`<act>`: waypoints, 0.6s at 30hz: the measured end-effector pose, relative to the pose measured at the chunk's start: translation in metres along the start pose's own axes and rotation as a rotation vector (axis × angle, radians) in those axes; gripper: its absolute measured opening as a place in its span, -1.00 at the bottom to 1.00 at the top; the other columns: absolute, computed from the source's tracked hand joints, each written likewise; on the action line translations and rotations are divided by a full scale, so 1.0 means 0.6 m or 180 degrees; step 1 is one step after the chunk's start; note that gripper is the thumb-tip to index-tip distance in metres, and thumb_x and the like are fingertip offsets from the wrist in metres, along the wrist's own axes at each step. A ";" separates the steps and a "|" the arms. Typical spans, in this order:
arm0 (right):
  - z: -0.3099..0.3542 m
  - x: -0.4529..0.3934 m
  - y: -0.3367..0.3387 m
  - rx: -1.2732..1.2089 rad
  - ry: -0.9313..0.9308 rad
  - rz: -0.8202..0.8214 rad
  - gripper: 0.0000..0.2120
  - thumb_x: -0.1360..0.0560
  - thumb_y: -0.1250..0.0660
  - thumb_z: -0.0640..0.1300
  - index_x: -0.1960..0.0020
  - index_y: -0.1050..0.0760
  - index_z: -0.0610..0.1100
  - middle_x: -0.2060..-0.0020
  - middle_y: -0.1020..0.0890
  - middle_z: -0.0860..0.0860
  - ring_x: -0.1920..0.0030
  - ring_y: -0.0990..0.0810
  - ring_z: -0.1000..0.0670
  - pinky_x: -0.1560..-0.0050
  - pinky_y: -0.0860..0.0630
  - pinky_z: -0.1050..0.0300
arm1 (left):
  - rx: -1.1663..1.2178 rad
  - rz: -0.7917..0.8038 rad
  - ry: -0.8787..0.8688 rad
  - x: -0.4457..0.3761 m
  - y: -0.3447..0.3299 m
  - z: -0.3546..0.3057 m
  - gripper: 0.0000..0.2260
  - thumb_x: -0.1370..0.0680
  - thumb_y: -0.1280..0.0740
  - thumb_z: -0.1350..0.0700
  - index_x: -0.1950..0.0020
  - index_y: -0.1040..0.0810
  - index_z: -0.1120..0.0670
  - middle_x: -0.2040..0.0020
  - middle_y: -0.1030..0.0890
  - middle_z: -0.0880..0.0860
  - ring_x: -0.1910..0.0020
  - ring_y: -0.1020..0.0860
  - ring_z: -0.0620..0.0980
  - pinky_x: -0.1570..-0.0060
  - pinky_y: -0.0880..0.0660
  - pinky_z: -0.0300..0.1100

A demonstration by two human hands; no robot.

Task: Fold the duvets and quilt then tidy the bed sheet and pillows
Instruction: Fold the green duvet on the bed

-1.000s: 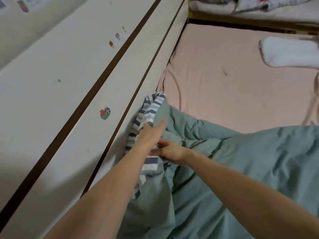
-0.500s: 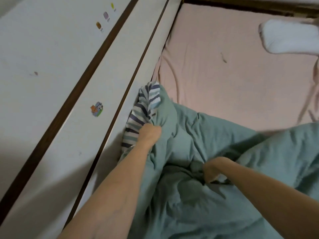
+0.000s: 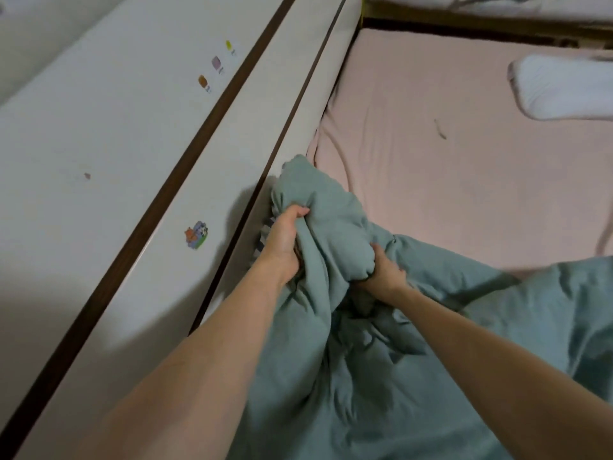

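A sage-green duvet (image 3: 414,360) lies bunched over the near half of the bed. Its corner (image 3: 308,197) is lifted against the white bed side. My left hand (image 3: 282,240) grips that corner from the left, fingers curled into the fabric. My right hand (image 3: 381,267) clutches a fold of the same duvet just to the right and lower. A sliver of the blue-and-white striped underside (image 3: 263,237) shows behind my left hand. The pink bed sheet (image 3: 447,180) is bare beyond the duvet. A white pillow (image 3: 560,91) lies at the far right.
A white panel with dark brown stripes and small stickers (image 3: 195,239) runs along the bed's left side. More bedding (image 3: 497,8) lies beyond a wooden rail at the top. A small dark speck (image 3: 440,129) sits on the sheet.
My right hand moved up and left, close beside my left hand, taking a new hold on the duvet. The corner turned so the striped side is mostly hidden.
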State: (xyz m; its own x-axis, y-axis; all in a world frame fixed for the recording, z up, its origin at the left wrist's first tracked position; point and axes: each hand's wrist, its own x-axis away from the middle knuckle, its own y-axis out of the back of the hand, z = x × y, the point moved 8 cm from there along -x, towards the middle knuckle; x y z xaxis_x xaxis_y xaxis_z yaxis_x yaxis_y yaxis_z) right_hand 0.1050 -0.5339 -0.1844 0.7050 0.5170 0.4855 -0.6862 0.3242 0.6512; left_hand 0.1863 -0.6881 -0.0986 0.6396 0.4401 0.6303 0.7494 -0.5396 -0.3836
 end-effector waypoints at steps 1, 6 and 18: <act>0.027 -0.019 0.020 -0.0090 0.0105 -0.0235 -0.52 -0.46 -0.38 -0.06 -0.35 -0.38 -0.10 -0.20 -0.58 -0.13 -0.24 -0.51 -0.19 -0.21 -0.38 -0.02 | 0.0193 -0.0132 -0.0116 -0.007 -0.001 -0.021 -0.83 -0.54 -0.23 0.13 0.08 -0.61 0.12 0.21 -0.68 0.09 0.17 -0.62 0.07 0.16 -0.54 -0.12; 0.157 -0.092 0.201 0.0046 0.0247 -0.1909 -0.81 -0.50 -0.20 -0.22 -0.05 -0.54 -0.17 0.05 -0.65 -0.22 0.00 -0.58 -0.26 0.10 -0.42 -0.01 | 0.0413 -0.0666 -0.0648 -0.071 -0.002 -0.125 -0.75 -0.54 -0.24 0.06 -0.15 -0.57 0.12 0.00 -0.65 0.11 0.00 -0.60 0.10 0.02 -0.56 -0.07; 0.387 -0.282 0.506 0.1282 0.0850 -0.3316 -0.75 -0.56 -0.06 -0.29 -0.20 -0.38 -0.21 -0.08 -0.53 -0.26 -0.14 -0.43 -0.25 -0.16 -0.25 -0.08 | -0.3146 -0.0949 -0.2175 -0.267 -0.145 -0.361 -0.30 -0.42 -0.46 -0.01 -0.45 -0.24 0.17 -0.35 -0.41 0.16 -0.34 -0.39 0.18 -0.33 -0.35 0.04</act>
State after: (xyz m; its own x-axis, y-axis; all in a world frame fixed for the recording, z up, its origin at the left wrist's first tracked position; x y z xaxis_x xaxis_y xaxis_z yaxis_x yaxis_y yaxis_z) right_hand -0.1810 -0.7070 0.0668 0.8033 0.3136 -0.5063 0.3490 0.4410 0.8269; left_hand -0.0185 -0.8669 -0.0199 0.6466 0.7627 0.0104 0.6200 -0.5335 0.5753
